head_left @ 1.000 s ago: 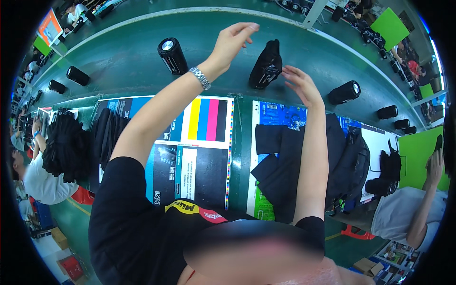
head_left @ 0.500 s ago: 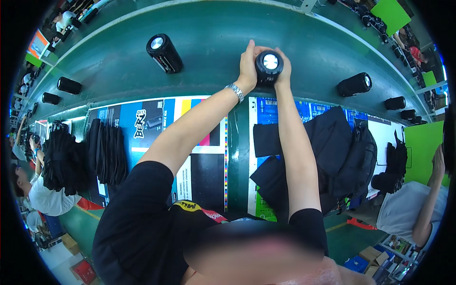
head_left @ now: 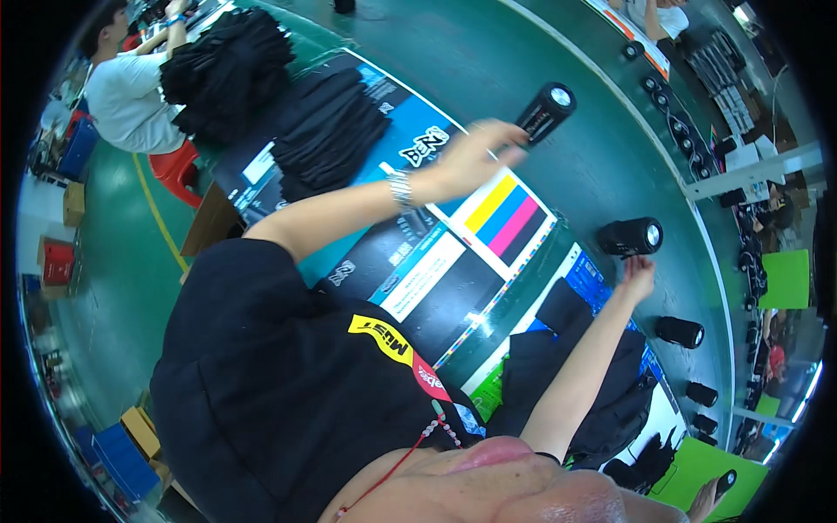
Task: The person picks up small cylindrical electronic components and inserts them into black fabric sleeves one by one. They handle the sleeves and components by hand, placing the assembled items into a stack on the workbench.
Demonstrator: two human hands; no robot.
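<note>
My left hand [head_left: 478,159], smeared by motion, reaches toward a black cylindrical speaker [head_left: 547,113] with a silver disc in its end. Its fingers look apart, and their tips come close to the speaker's lower end; contact is unclear. A second such speaker [head_left: 629,237] stands farther right on the green surface. Just below it is my right hand [head_left: 639,277], fingers loosely bent and not wrapped around it. Whether those fingertips still touch the speaker I cannot tell. Under my arms lie printed sheets [head_left: 445,288] and a pile of black fabric pieces [head_left: 558,357].
Black strips of fabric [head_left: 327,131] are stacked at the left, beside a larger dark bundle [head_left: 231,74]. More speakers [head_left: 680,332] stand along the green surface [head_left: 602,166] at the right. A person in a white shirt [head_left: 126,100] sits on a red stool [head_left: 177,174] at upper left.
The view has tilted and turned left. Both hands were around one speaker; now they are apart, the left moved toward another speaker, the right loosened beside the first.
</note>
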